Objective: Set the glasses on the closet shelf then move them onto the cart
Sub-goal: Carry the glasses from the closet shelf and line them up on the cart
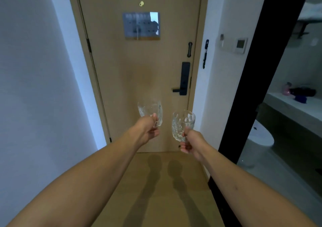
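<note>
Cut-glass goblets, two, carried aloft before a tan door (pixel 139 70). Left glass (pixel 150 111): bowl above the left hand (pixel 148 131), fingers curled round its lower part, blurred, tilted slightly. Right glass (pixel 183 124): long axis near upright, bowl above the right hand (pixel 190 144), fingers clasped about the base of the bowl. Glasses just apart, not touching. Neither closet shelf nor cart in view; nearer hand cannot be told; shelf placement judged not yet done

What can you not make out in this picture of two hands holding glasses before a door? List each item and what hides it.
Head view:
- Stem of right glass: hidden by right hand.
- Left glass: blurred; left hand covers its base.
- Door sign: text blurred.
- Closet shelf, cart: outside view.
</note>
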Action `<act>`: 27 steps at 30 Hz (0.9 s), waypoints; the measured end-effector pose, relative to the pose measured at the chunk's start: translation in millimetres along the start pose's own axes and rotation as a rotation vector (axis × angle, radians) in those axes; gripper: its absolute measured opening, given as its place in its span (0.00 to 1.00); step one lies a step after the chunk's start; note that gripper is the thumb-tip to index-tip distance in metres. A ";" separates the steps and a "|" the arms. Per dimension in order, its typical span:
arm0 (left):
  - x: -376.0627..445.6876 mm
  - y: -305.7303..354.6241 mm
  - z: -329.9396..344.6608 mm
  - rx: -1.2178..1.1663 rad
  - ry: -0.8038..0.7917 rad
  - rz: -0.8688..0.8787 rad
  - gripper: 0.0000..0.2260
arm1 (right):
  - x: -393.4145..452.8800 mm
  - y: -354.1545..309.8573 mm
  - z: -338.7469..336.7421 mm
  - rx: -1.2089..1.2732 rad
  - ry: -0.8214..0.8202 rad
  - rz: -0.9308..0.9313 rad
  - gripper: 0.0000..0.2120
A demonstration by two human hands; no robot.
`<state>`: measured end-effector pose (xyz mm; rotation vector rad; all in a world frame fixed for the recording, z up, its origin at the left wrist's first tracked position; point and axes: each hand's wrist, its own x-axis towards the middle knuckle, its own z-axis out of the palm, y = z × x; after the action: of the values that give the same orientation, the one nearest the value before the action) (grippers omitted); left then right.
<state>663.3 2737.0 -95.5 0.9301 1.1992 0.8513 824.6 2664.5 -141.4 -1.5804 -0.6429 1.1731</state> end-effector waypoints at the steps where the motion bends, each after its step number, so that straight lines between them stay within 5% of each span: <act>1: -5.7 6.8 0.9 -0.009 0.010 0.009 0.11 | -1.3 -8.7 0.0 -0.001 -0.022 -0.014 0.15; 12: -87.2 43.3 1.3 -0.054 0.215 0.165 0.13 | -36.5 -71.7 3.7 -0.086 -0.277 -0.120 0.14; 23: -177.5 10.5 -38.8 -0.124 0.423 0.200 0.10 | -95.9 -56.0 41.9 -0.128 -0.502 -0.153 0.10; 27: -230.6 -6.5 -76.5 -0.152 0.513 0.217 0.10 | -142.6 -42.8 73.3 -0.141 -0.585 -0.167 0.15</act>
<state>550.2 2534.3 -23.8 0.7455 1.4576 1.3944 709.5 2588.1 -49.6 -1.2575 -1.2345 1.4954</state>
